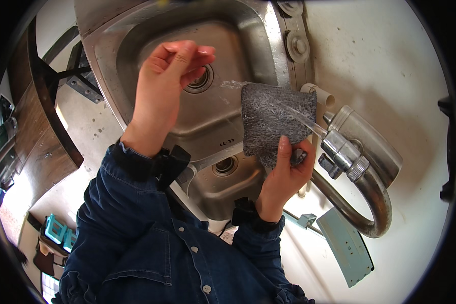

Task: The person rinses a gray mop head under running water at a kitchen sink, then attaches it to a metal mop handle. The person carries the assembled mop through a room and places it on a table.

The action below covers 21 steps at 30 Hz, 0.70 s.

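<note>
The grey scouring cloth point(274, 119) hangs over the steel sink point(137, 45), pinched at its lower edge by the fingers of your right hand point(283, 177). Water from the curved metal tap point(357, 167) just beside it strikes the cloth. Your left hand point(162, 91) hovers above the drain point(200, 81), fingers loosely bunched, gripping nothing. A white counter point(380, 55) surrounds them.
</note>
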Each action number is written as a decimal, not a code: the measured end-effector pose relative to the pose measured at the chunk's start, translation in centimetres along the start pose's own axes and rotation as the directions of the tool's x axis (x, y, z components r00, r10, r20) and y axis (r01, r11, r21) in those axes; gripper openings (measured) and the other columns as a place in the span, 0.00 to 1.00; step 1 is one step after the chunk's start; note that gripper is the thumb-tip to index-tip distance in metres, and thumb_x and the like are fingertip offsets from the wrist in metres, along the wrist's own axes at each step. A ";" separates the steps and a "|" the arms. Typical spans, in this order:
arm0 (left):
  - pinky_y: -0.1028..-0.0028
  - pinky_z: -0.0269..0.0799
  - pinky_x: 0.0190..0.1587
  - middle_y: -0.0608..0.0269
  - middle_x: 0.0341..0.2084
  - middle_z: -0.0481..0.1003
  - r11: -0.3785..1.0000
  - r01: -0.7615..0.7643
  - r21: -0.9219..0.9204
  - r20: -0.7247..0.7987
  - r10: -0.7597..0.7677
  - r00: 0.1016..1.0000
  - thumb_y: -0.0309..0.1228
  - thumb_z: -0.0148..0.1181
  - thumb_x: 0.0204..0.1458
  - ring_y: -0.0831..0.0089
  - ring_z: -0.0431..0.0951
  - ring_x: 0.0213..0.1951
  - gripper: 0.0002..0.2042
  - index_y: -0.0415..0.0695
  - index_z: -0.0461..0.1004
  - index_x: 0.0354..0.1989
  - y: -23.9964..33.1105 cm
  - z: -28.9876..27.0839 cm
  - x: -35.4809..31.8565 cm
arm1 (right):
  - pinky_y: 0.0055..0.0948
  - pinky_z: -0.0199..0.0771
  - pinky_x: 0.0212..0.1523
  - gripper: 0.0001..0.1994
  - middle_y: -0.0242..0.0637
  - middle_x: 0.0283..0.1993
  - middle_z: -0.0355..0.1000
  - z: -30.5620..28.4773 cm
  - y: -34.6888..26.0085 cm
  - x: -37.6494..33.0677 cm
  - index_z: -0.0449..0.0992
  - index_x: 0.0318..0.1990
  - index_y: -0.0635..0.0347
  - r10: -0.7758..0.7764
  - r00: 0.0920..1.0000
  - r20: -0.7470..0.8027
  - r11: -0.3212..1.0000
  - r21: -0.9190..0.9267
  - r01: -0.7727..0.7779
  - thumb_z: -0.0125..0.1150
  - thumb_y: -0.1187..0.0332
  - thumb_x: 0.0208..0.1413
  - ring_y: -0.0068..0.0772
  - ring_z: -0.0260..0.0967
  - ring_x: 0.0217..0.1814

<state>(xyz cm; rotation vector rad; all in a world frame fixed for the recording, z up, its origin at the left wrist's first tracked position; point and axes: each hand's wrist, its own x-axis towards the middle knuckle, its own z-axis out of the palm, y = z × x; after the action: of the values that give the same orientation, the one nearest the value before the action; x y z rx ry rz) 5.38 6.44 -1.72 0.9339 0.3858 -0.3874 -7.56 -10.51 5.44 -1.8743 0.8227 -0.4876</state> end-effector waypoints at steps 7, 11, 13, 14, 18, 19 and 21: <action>0.85 0.66 0.38 0.70 0.33 0.74 0.980 -0.045 -0.194 0.087 0.062 0.994 0.32 0.52 0.64 0.80 0.72 0.32 0.07 0.44 0.71 0.45 -0.3 -1.8 0.8 | 0.18 0.63 0.40 0.09 0.29 0.36 0.68 0.1 -0.2 0.2 0.72 0.42 0.62 0.092 0.995 -0.031 0.995 0.034 -0.091 0.66 0.74 0.56 0.17 0.62 0.37; 0.85 0.67 0.38 0.70 0.33 0.74 0.999 0.002 0.035 0.097 -0.005 0.995 0.32 0.52 0.64 0.82 0.71 0.33 0.12 0.39 0.73 0.50 -1.1 0.3 -0.3 | 0.19 0.64 0.41 0.10 0.31 0.37 0.69 0.3 -0.2 0.2 0.72 0.42 0.63 0.077 0.997 -0.007 0.996 0.049 -0.076 0.66 0.73 0.56 0.18 0.64 0.38; 0.83 0.70 0.39 0.66 0.33 0.78 0.993 0.062 0.103 0.099 -0.072 0.992 0.28 0.57 0.61 0.82 0.75 0.34 0.11 0.38 0.77 0.48 -1.4 1.5 -0.9 | 0.19 0.65 0.42 0.10 0.31 0.38 0.69 0.2 -0.3 0.3 0.73 0.43 0.63 0.084 0.996 -0.018 0.996 0.011 -0.084 0.66 0.73 0.56 0.19 0.64 0.39; 0.83 0.71 0.38 0.64 0.33 0.79 0.989 0.068 0.131 0.119 -0.084 0.989 0.27 0.58 0.59 0.81 0.76 0.34 0.10 0.38 0.78 0.47 -1.6 2.1 -1.3 | 0.19 0.65 0.43 0.10 0.31 0.38 0.69 0.2 -0.4 0.3 0.73 0.42 0.63 0.101 0.994 -0.039 0.995 -0.022 -0.102 0.66 0.73 0.56 0.19 0.64 0.39; 0.81 0.74 0.37 0.62 0.29 0.81 0.943 0.025 0.331 0.150 -0.079 0.986 0.20 0.63 0.53 0.79 0.80 0.31 0.05 0.36 0.81 0.38 -2.3 4.2 -1.5 | 0.19 0.65 0.44 0.10 0.32 0.39 0.70 0.2 -0.9 0.6 0.73 0.42 0.63 0.156 0.982 -0.110 0.988 0.023 -0.155 0.66 0.73 0.56 0.20 0.65 0.40; 0.81 0.74 0.37 0.63 0.28 0.80 0.909 -0.011 0.416 0.169 -0.065 0.983 0.20 0.63 0.52 0.79 0.80 0.31 0.05 0.36 0.81 0.37 -2.4 4.5 -1.3 | 0.20 0.65 0.44 0.10 0.32 0.39 0.70 0.2 -1.0 0.7 0.73 0.42 0.63 0.163 0.979 -0.119 0.987 0.033 -0.160 0.66 0.73 0.56 0.20 0.65 0.41; 0.81 0.75 0.37 0.62 0.27 0.81 0.854 -0.080 0.515 0.198 -0.027 0.980 0.19 0.63 0.51 0.78 0.81 0.32 0.06 0.35 0.80 0.37 -3.0 5.2 -0.7 | 0.20 0.65 0.45 0.10 0.33 0.39 0.71 0.2 -1.2 0.7 0.73 0.42 0.63 0.176 0.975 -0.137 0.984 0.054 -0.170 0.66 0.72 0.56 0.21 0.65 0.41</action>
<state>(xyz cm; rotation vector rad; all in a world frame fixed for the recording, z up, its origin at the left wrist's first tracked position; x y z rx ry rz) 4.14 0.66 -0.68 1.4171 0.0763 -0.5714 -6.52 -10.58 6.46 -1.7260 1.0520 -0.5281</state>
